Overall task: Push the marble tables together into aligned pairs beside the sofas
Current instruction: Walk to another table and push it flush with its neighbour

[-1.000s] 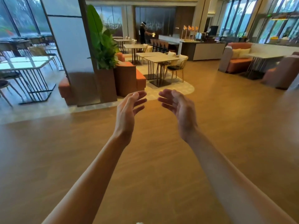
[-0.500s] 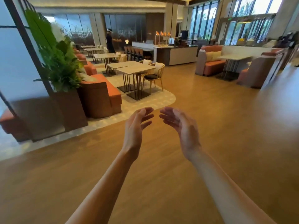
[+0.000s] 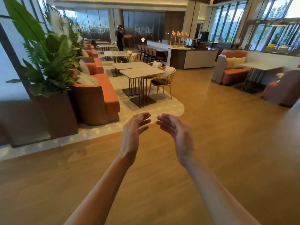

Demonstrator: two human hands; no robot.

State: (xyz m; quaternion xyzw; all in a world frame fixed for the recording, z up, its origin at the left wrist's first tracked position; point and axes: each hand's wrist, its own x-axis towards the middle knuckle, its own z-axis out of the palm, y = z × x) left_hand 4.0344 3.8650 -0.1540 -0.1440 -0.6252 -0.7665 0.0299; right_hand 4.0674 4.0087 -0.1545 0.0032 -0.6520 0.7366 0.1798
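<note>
Hands (image 3: 158, 129) stay apart and empty, marble tables (image 3: 141, 72) now nearer.

View swung left and closer to near marble table (image 3: 142, 72) and orange sofa (image 3: 107, 93), plant (image 3: 48, 62) now fully in frame, left hand (image 3: 132, 133) and right hand (image 3: 177, 133) lower in frame
</note>
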